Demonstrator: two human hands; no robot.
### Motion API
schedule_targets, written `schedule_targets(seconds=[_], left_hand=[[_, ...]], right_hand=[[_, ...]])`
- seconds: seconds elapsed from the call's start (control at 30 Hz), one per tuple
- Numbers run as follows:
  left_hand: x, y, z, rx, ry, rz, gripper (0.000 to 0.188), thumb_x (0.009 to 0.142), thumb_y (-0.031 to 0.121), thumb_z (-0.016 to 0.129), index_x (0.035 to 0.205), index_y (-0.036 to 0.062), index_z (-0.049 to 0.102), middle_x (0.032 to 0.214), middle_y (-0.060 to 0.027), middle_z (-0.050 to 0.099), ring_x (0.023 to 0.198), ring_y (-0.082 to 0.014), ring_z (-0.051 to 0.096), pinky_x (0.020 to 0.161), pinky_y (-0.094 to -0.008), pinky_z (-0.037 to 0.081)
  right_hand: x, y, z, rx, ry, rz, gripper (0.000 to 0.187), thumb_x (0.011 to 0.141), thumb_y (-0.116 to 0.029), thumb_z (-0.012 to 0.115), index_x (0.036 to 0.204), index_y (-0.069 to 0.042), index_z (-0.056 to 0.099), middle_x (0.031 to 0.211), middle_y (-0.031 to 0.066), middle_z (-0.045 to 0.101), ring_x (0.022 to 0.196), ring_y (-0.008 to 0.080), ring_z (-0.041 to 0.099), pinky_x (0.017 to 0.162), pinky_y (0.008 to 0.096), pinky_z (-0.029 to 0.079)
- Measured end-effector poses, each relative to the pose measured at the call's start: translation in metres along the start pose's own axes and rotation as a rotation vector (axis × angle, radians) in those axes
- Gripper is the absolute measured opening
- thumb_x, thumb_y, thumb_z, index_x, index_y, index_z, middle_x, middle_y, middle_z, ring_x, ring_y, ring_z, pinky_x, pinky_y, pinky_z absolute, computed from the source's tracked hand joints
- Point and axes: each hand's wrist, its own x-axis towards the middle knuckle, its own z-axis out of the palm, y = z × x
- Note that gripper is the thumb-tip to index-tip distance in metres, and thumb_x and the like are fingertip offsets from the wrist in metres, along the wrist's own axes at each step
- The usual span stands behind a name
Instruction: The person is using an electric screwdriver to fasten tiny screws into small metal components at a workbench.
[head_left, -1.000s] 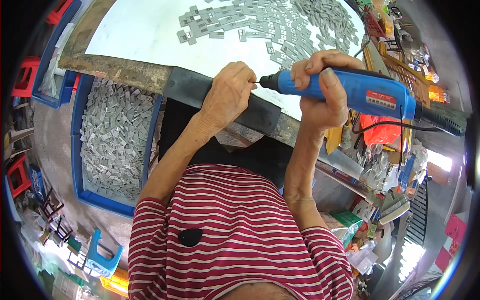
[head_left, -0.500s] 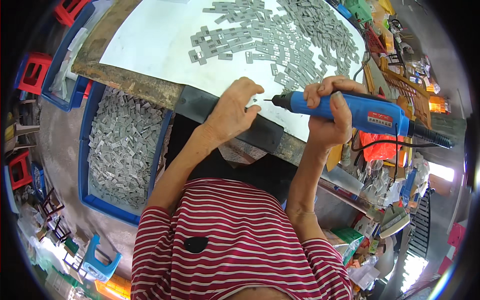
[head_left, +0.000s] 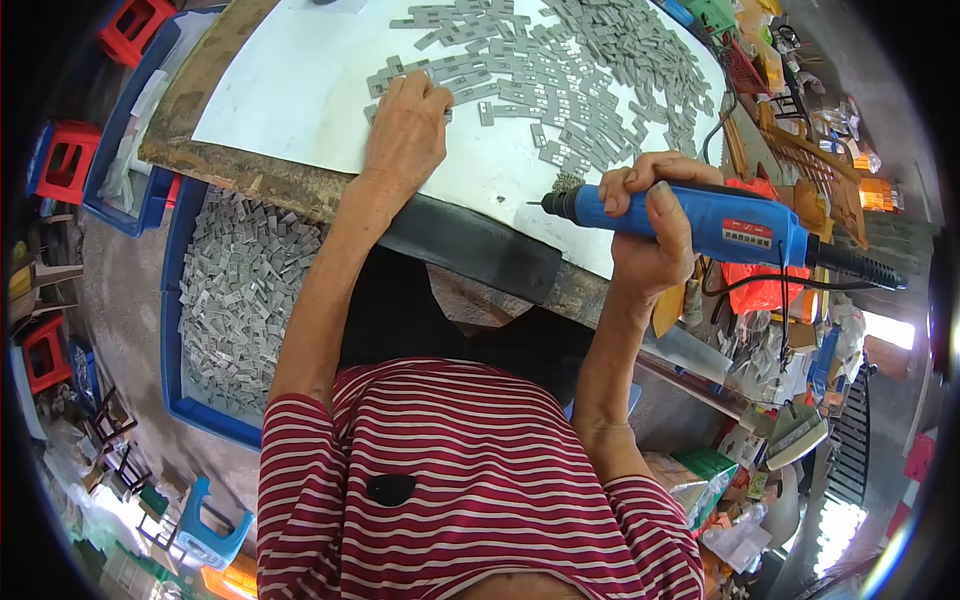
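Observation:
My left hand [head_left: 405, 135] reaches forward over the white sheet [head_left: 290, 100], at the left end of the laid-out flat grey metal pieces [head_left: 530, 90]. Its fingers are bent down and drawn together; the tips are hidden, and what they hold cannot be made out. In my right hand [head_left: 650, 220] is a blue electric screwdriver [head_left: 690, 215], lying sideways with its thin bit pointing left above the sheet. The bit touches no piece. A small dark mark [head_left: 502, 198] shows on the sheet left of the bit.
Denser grey pieces lie heaped at the far right of the sheet. A blue bin [head_left: 172, 340] full of similar pieces stands low at the left. A black strip [head_left: 480, 250] runs along the worn table edge [head_left: 250, 172]. A cable [head_left: 840, 286] trails from the tool; cluttered shelves stand right.
My left hand has moved from beside the screwdriver bit, forward and left to the grey pieces, its fingers drawing together. The right hand and screwdriver have shifted only slightly.

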Motion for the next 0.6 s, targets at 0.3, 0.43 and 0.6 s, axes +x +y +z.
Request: schedule_targets(seconds=[0.3, 0.43, 0.6], left_hand=[[-0.015, 0.017, -0.001, -0.104, -0.095, 0.020, 0.008, 0.072, 0.002, 0.060, 0.080, 0.0010, 0.058, 0.084, -0.0111, 0.051, 0.084, -0.0284, 0.050, 0.074, -0.0363, 0.043], [-0.023, 0.023, 0.004, -0.170, -0.134, 0.007, 0.012, 0.072, 0.003, 0.060, 0.084, 0.0016, 0.057, 0.085, -0.0114, 0.051, 0.085, -0.0294, 0.051, 0.074, -0.0366, 0.042], [-0.025, 0.026, 0.001, -0.223, -0.041, -0.018, 0.017, 0.071, 0.004, 0.061, 0.087, 0.0024, 0.056, 0.083, -0.0115, 0.051, 0.084, -0.0294, 0.051, 0.074, -0.0368, 0.042]], right_hand=[[0.008, 0.004, 0.003, 0.006, 0.005, 0.012, 0.023, 0.076, -0.006, 0.052, 0.098, -0.001, 0.048, 0.078, 0.0148, 0.052, 0.056, 0.0206, 0.050, 0.060, 0.0387, 0.041], [0.018, 0.010, 0.020, 0.055, 0.085, -0.017, 0.020, 0.074, 0.003, 0.058, 0.091, 0.005, 0.048, 0.068, 0.0135, 0.054, 0.052, 0.0195, 0.055, 0.052, 0.0316, 0.047], [0.032, 0.023, 0.036, 0.026, 0.036, 0.015, 0.019, 0.071, 0.002, 0.061, 0.087, 0.006, 0.050, 0.064, 0.0128, 0.056, 0.052, 0.0175, 0.057, 0.053, 0.0299, 0.049]])
